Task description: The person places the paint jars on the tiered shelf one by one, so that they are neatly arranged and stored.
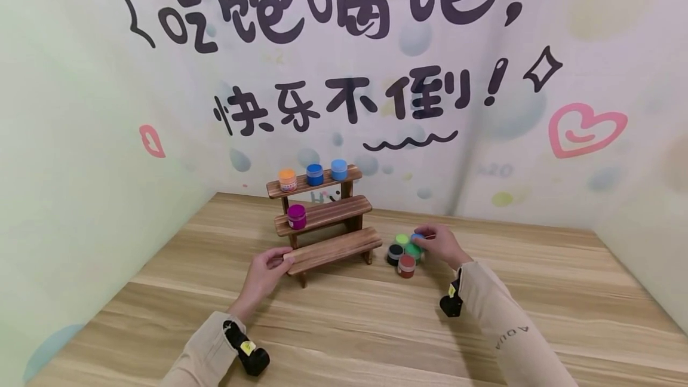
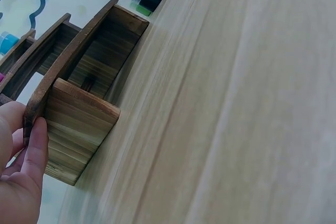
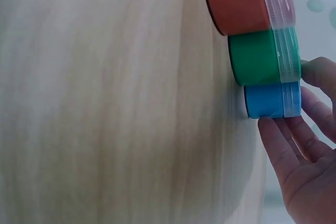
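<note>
So the bit that matters here is left vs right. The small round blue plastic jar with a clear lid (image 3: 265, 100) is on the desk (image 1: 349, 327), over to the right of the three-tier brown striped wooden rack (image 1: 333, 249), at the far right corner of a little cluster. The right hand (image 1: 441, 245) is right there on it, while the left hand (image 1: 265, 272) is well apart, down at the opposite end of the rack. The rack's boards run lengthwise from near left to far right, and the cluster sits just past their right end.

Hands: the right one looks like it's pinching the blue jar, thumb on one side and fingers bent round the lid. The left one pinches the left end of the bottom board between thumb and fingers.

As for looks, the jar is short and squat, so no real long axis to speak of. It's upright, solid blue below with a ribbed see-through lid on top. A green jar with a clear lid (image 3: 254, 59) is snug beside it, so I reckon that's the one that could get nudged. A brownish-red jar with a clear lid (image 1: 407, 266) sits nearer the person.
</note>
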The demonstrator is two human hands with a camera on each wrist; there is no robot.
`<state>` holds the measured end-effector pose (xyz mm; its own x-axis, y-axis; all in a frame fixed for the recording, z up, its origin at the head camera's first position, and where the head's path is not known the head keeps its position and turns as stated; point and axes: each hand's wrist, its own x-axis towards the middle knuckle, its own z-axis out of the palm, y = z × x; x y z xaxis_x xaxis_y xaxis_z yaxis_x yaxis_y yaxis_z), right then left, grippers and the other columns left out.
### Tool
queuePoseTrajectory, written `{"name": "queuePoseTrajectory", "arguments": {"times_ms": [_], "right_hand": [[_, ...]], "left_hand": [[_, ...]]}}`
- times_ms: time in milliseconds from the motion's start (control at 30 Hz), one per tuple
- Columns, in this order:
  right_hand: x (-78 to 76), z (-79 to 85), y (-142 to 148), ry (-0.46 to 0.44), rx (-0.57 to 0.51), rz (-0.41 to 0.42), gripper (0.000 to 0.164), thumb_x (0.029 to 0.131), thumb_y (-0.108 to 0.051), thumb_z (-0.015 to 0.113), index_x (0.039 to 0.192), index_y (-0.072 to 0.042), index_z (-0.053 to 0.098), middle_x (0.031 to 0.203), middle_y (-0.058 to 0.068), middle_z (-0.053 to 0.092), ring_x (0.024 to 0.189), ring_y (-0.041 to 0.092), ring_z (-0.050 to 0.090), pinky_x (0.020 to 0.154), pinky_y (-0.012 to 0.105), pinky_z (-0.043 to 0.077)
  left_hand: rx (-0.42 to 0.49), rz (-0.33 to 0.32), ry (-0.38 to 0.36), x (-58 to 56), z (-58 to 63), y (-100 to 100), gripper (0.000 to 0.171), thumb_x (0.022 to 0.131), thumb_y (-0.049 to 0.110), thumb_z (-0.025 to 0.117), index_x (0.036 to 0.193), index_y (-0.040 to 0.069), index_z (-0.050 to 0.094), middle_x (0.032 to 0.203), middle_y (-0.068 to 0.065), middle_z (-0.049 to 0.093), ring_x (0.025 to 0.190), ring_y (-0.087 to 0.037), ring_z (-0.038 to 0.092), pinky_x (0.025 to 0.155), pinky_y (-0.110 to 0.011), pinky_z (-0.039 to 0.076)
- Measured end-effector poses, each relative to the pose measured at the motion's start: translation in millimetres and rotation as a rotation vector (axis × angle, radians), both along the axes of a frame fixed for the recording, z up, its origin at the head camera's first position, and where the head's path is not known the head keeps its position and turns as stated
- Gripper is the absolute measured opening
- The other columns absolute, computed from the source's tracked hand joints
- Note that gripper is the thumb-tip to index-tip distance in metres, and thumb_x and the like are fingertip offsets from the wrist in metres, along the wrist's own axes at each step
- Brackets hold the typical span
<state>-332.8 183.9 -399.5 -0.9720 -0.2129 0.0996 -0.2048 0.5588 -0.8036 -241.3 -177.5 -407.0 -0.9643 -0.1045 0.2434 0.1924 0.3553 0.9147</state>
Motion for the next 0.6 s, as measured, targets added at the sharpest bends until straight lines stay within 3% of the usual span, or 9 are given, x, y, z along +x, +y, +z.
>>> {"name": "queuePoseTrajectory", "arguments": {"times_ms": [300,600], "right_hand": [[2.0,0.1,13.1,-0.025,0.023,-0.01,0.035,0.085,-0.015,0.059,0.11,0.009,0.054,0.104,0.021,0.056,0.095,0.032,0.052,0.075,0.036,0.047],[9.7,0.4,26.4,-0.015,0.026,0.041,0.033,0.085,-0.016,0.06,0.106,0.008,0.056,0.1,0.017,0.058,0.092,0.029,0.054,0.073,0.034,0.047]], "left_hand": [[0.007,-0.004,-0.016,-0.4,-0.7,0.0,0.026,0.082,0.003,0.061,0.105,-0.008,0.059,0.106,-0.022,0.058,0.092,-0.029,0.058,0.071,-0.018,0.045],[-0.003,-0.002,-0.004,1.8,0.4,0.7,0.026,0.083,0.006,0.061,0.105,-0.009,0.059,0.105,-0.023,0.058,0.091,-0.028,0.058,0.069,-0.019,0.046]]}}
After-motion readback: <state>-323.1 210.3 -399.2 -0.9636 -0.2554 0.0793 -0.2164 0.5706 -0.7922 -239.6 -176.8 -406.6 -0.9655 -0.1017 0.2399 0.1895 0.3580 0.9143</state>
